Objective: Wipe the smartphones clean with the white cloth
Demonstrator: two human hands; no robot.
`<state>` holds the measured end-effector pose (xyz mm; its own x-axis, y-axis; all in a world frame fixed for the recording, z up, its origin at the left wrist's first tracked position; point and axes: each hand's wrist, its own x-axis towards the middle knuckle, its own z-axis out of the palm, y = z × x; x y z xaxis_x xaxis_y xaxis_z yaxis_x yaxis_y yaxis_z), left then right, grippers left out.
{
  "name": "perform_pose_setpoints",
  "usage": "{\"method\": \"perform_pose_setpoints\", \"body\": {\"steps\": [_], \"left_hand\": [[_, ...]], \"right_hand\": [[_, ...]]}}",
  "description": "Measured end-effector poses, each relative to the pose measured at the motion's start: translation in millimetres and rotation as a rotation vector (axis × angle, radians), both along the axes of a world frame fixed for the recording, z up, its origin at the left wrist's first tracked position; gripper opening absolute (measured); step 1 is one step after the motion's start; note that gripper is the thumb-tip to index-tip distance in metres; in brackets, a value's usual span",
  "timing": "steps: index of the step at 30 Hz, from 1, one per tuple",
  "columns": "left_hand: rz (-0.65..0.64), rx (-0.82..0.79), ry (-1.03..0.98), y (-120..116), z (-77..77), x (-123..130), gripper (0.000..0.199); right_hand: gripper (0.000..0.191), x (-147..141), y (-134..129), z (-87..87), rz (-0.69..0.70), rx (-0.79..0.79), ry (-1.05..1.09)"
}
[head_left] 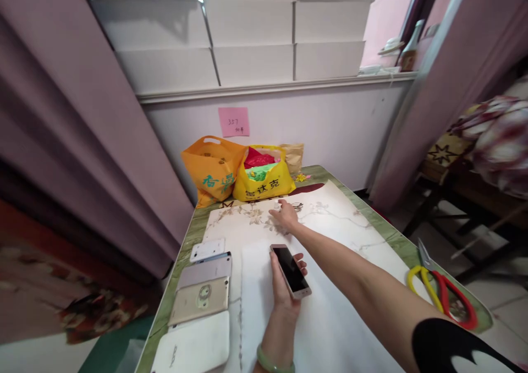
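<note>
My left hand [281, 285] is closed around a smartphone [292, 273] with a dark screen and pale rose-gold edges, tilted with its screen up. Farther out over the table, my right hand [285, 215] reaches toward the bags with thumb and forefinger spread; I see nothing in it. On the left lie several devices in a row, back side up: a small white phone [207, 248], a silvery phone [206, 272], a gold phone [198, 302] with a round ring mark, and a larger white device [198, 344] nearest me.
An orange bag [216, 172] and a filled yellow bag [264, 183] stand at the table's far end, with a brown paper bag [293, 157] behind. Scissors [441, 293] with yellow and red handles lie at the right edge. A pink note [234, 121] is on the wall.
</note>
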<state>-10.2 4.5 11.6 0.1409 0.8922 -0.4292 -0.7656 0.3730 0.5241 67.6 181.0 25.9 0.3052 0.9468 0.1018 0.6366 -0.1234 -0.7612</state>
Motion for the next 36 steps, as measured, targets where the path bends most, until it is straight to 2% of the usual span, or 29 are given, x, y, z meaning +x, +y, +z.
{"method": "perform_pose_setpoints", "body": {"steps": [3, 5, 8, 10, 13, 15, 20, 23, 26, 30, 36], "left_hand": [[-0.033, 0.008, 0.002, 2, 0.6, -2, 0.059], [-0.05, -0.005, -0.018, 4, 1.1, -2, 0.058], [-0.072, -0.009, -0.061, 5, 1.6, 1, 0.057], [-0.06, 0.01, -0.079, 6, 1.2, 4, 0.055], [-0.033, 0.049, -0.098, 5, 0.1, 9, 0.047], [-0.059, 0.051, -0.11, 3, -0.4, 10, 0.047], [-0.199, 0.081, -0.099, 0, -1.1, 9, 0.063], [-0.219, 0.119, -0.075, -2, -2.3, 10, 0.068], [-0.177, 0.048, -0.05, -4, -1.9, 12, 0.067], [-0.13, 0.002, 0.004, -6, 1.8, 14, 0.065], [-0.102, 0.01, -0.017, -6, 3.2, 15, 0.055]], "right_hand": [[0.027, 6, -3, 4.3, 0.006, 0.023, 0.04], [0.024, 15, -21, 6.7, 0.004, 0.059, 0.072], [0.035, 33, -71, 7.0, -0.016, 0.147, 0.146], [0.039, 43, -111, 4.2, 0.024, 0.251, 0.291], [0.048, 49, -163, -4.1, 0.175, 0.233, 0.446], [0.056, 46, -183, -10.4, 0.251, 0.207, 0.622], [0.045, 37, -196, -18.2, 0.341, 0.166, 0.957], [0.042, 39, -196, -19.4, 0.345, 0.14, 1.072], [0.042, 44, -197, -21.3, 0.284, 0.181, 1.004], [0.038, 51, -200, -23.7, 0.194, 0.265, 0.689], [0.037, 51, -203, -24.2, 0.217, 0.264, 0.397]]}}
